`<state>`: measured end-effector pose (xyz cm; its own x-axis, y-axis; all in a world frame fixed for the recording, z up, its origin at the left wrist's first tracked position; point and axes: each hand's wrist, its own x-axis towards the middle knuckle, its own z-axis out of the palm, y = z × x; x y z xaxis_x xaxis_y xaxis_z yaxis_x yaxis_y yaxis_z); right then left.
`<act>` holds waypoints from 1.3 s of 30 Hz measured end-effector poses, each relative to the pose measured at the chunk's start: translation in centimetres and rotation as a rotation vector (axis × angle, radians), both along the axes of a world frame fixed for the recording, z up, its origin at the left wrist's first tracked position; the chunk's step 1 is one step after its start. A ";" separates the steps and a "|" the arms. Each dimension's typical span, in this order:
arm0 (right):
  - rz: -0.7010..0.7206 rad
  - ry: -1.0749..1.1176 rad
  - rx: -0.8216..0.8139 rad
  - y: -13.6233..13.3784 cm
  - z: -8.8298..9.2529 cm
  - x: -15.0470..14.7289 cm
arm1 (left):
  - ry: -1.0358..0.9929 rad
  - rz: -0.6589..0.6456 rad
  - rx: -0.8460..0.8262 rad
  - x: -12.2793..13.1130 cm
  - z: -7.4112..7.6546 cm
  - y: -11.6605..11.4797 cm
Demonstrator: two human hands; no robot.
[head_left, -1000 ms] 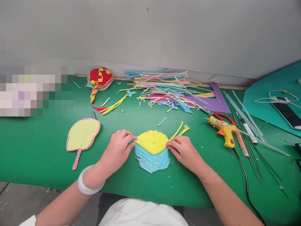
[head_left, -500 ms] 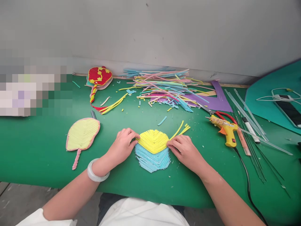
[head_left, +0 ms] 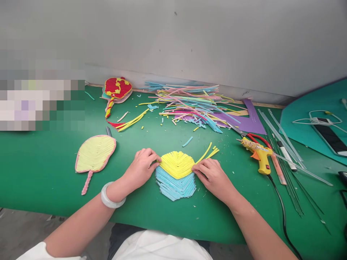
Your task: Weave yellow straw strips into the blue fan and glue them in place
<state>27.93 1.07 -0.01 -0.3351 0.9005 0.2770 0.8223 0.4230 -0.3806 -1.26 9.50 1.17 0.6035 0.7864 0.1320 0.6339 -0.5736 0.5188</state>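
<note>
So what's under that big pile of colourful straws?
A flat purple sheet pokes out beneath the pile of colourful plastic straws. Its left part is covered, so anything else underneath stays hidden.

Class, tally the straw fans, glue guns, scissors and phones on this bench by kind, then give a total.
Straw fans: 3 (yellow-blue fan, red fan, pale fan)
Glue guns: 1
Scissors: 1
Phones: 1
Total: 6

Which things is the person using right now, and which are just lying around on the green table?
In hand: yellow-and-blue strip piece, touched at its edges by the left hand and the right hand.

Lying about: glue gun, pile of coloured strips, red fan, pale yellow fan, purple sheet, phone.
</note>
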 end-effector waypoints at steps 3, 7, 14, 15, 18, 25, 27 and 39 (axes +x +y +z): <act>0.003 0.000 0.007 0.0 0.0 0.0 | -0.004 -0.012 0.021 0.0 -0.1 0.0; 0.003 0.000 0.003 0.1 0.0 0.0 | -0.002 -0.013 0.038 0.1 -0.1 0.0; -0.008 -0.004 -0.008 0.0 0.2 -0.1 | -0.017 -0.006 0.038 0.1 -0.3 0.0; -0.010 -0.008 -0.009 0.0 0.2 -0.1 | -0.019 -0.006 0.042 0.1 -0.4 0.0; -0.015 -0.015 -0.020 0.0 0.3 -0.2 | -0.014 -0.012 0.054 0.0 -0.6 0.1; -0.021 -0.001 -0.013 0.0 0.5 -0.2 | -0.013 0.002 0.052 -0.2 -0.6 0.2; -0.019 0.017 0.000 0.0 0.5 -0.1 | -0.051 0.031 0.053 -0.2 -0.2 0.0; -0.030 0.062 -0.030 0.1 0.7 -0.1 | 0.116 -0.511 0.252 1.9 1.0 -3.3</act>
